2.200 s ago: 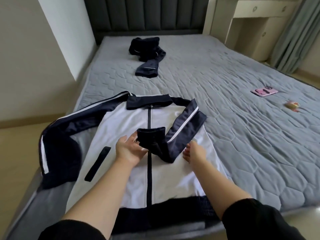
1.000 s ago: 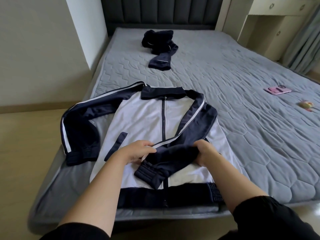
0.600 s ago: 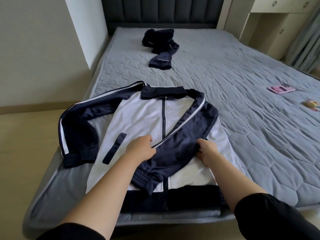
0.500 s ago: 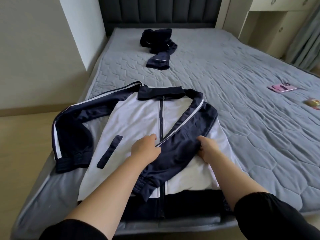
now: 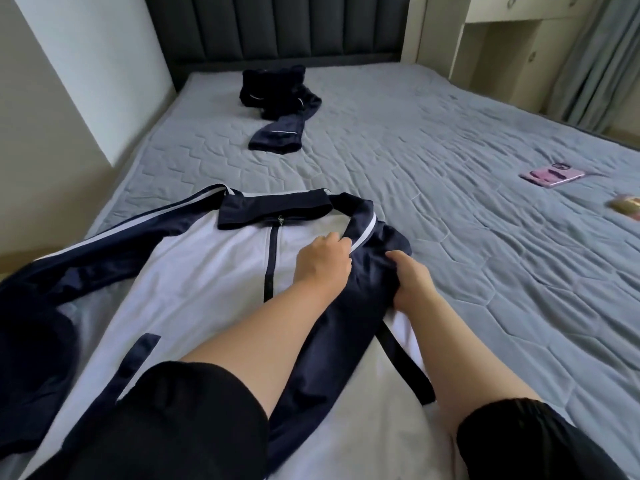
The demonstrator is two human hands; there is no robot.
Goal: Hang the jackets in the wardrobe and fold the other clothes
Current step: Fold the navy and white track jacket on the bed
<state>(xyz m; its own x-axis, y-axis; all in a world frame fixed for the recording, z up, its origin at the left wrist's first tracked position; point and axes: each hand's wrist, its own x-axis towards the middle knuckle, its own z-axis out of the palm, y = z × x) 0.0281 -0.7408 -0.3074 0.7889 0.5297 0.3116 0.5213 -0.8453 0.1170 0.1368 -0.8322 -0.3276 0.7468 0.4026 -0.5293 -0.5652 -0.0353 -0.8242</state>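
A white track jacket (image 5: 194,292) with navy sleeves and collar lies face up, zipped, on the near part of the grey bed (image 5: 467,254). Its right sleeve (image 5: 367,271) is folded down over the chest. My left hand (image 5: 323,263) pinches the sleeve's inner edge by the white stripe near the shoulder. My right hand (image 5: 412,284) grips the sleeve's outer edge just beside it. The left sleeve (image 5: 69,268) stretches out over the bed's left side. A dark navy garment (image 5: 280,105) lies crumpled near the headboard.
A pink phone (image 5: 550,175) and a small yellowish object (image 5: 625,205) lie on the bed's right side. A dark padded headboard (image 5: 277,26) stands at the back, cream cabinets (image 5: 491,46) and a curtain (image 5: 602,60) at the right, a wall (image 5: 79,74) at the left.
Both hands slid up the folded right sleeve from mid-chest to the shoulder, flattening it along the jacket. The view moved closer and lower over the jacket.
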